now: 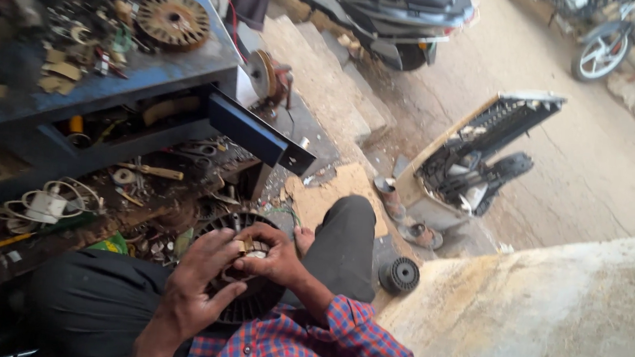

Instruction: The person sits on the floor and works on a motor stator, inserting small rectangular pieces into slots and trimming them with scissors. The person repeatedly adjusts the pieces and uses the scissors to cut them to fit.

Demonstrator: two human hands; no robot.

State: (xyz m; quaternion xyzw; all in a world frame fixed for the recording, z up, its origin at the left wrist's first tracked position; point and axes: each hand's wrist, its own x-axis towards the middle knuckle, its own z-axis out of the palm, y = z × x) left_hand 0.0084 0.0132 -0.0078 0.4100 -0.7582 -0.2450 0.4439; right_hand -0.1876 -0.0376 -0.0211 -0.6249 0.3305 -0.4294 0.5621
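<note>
Sitting cross-legged, the person holds a round dark motor stator [242, 294] on the lap, w/ both hands on it. Left hand [197, 283] lies over the near-left side of the disc, fingers [229, 249] curled onto its top face, gripping the rim. Right hand [269, 255] is at the far top edge, fingers closed in a pinch on a small tan/brass-looking bit [250, 245] at the disc's upper part; what that bit is exactly can't be told. The stator sits directly under both sets of fingers, flat face tilted up toward the head cam, no real long axis since it's circular; right hand is nearer the pinched spot, left hand steadies.

Stator looks black, ribbed w/ radial slots round the edge, dusty. Beyond the fingers, to the far left, a blue workbench surface [151, 72] carries a rusty slotted disc [173, 20] & scraps. Right of the fingers, on the floor, a small black ribbed wheel [399, 274]. Further off, an opened cooler-like housing [481, 151].
</note>
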